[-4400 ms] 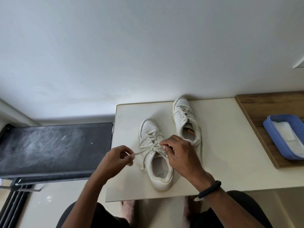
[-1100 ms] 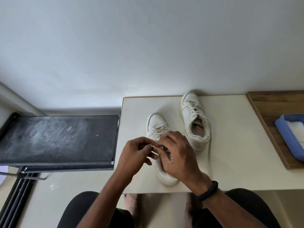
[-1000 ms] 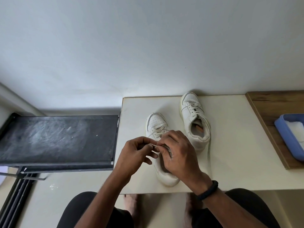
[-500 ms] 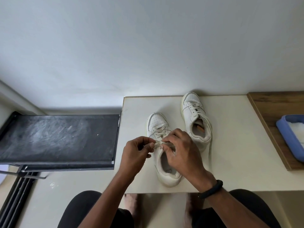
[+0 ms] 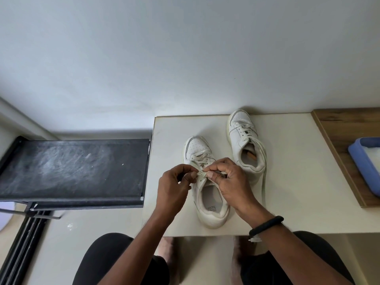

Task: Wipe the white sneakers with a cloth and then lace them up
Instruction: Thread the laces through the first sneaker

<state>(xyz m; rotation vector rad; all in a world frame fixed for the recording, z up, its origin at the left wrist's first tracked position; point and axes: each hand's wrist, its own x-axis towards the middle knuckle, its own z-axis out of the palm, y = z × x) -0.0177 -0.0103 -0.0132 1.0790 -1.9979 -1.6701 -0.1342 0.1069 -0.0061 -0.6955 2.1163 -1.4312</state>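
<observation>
Two white sneakers stand on a cream table (image 5: 298, 192), toes toward the wall. Over the near sneaker (image 5: 207, 202), both hands meet at its upper eyelets. My left hand (image 5: 174, 186) pinches the white lace (image 5: 201, 175) from the left, and my right hand (image 5: 230, 182) pinches the same lace from the right. The far sneaker (image 5: 244, 145) sits up and to the right, with a loose lace trailing down its right side onto the table. My hands hide the middle of the near sneaker's lacing.
A blue tray (image 5: 362, 163) holding something white rests on a wooden board (image 5: 345, 128) at the right edge. A black mat-topped stand (image 5: 72, 169) sits left of the table. The wall lies right behind the sneakers. My knees are below the table's front edge.
Both hands have drawn slightly apart at the near sneaker's top eyelets, exposing the shoe's opening and the lace between the fingertips. The sneakers have stayed in place.
</observation>
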